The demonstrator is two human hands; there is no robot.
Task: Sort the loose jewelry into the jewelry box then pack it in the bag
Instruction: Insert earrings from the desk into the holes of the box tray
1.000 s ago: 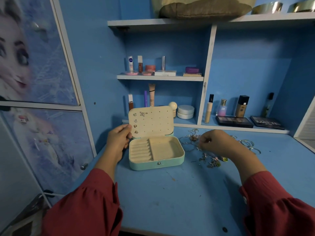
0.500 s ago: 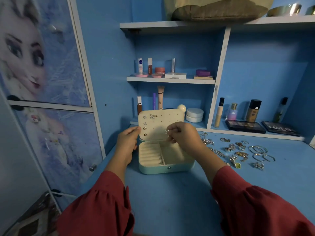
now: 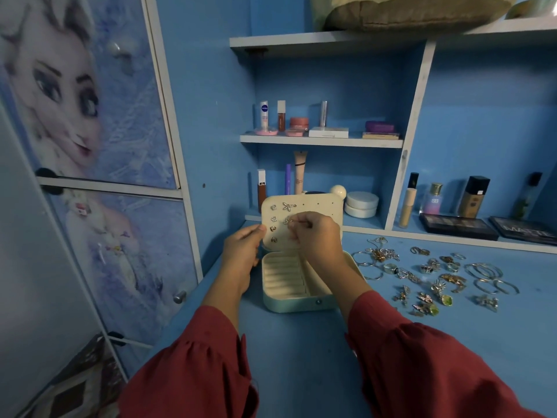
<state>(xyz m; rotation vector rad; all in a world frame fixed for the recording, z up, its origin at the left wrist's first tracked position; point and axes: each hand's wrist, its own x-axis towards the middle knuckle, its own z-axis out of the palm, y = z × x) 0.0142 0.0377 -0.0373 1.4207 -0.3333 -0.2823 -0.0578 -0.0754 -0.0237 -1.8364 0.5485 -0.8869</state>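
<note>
Now the right hand (image 3: pixel 313 233) has carried a pinched earring (image 3: pixel 287 221) up to the lid (image 3: pixel 319 206), left hand (image 3: pixel 245 245) still gripping its edge.

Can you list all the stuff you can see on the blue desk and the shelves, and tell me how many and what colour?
jewelry box: one, mint outside, cream inside, open on the desk
earrings: about six, silvery, pinned on the upright lid
loose jewelry: too many to count, silver and gold rings, bangles and earrings, on the desk right of the box
eyeshadow palettes: two, black, low shelf at right
bottles: about four, mixed colours, behind the palettes
round jars: two stacked, white, low middle shelf
small cosmetics: several, pink, white, purple, middle shelf
cushion: one, brown, top shelf
left hand: steadies the lid's left edge
right hand: pinches one small earring against the lid
</note>
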